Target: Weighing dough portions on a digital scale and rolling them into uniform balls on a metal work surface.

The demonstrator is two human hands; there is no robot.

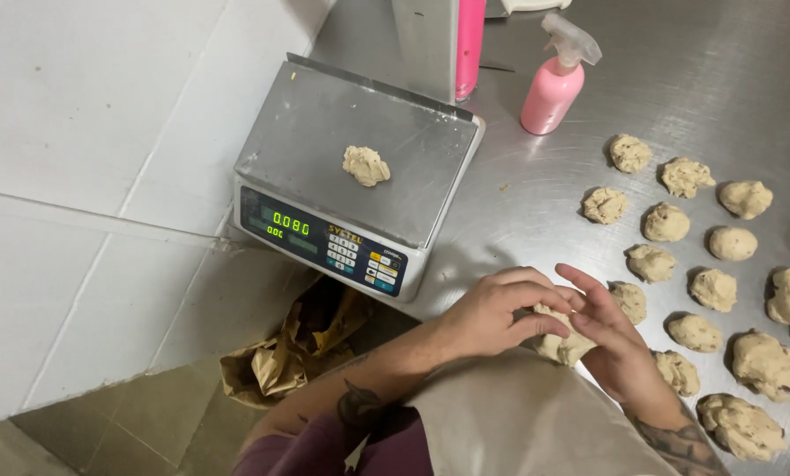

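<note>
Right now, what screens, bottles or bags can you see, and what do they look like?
Scale screen: front of the grey scale, dark strip with glowing green digits.
Keypad: right of the screen, small white, yellow and blue buttons.
Spray bottle: steel table behind the scale, pink with a clear trigger.
Paper bag: floor below the scale, brown and crumpled.

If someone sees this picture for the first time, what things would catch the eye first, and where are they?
Probably the pink spray bottle at the top, standing on the steel table, and the scale at the table's left edge, with one small dough piece on its pan and a lit green display. Next, the rows of dough portions at the right, and near the front edge the left hand and right hand pressing a dough lump between them.
</note>
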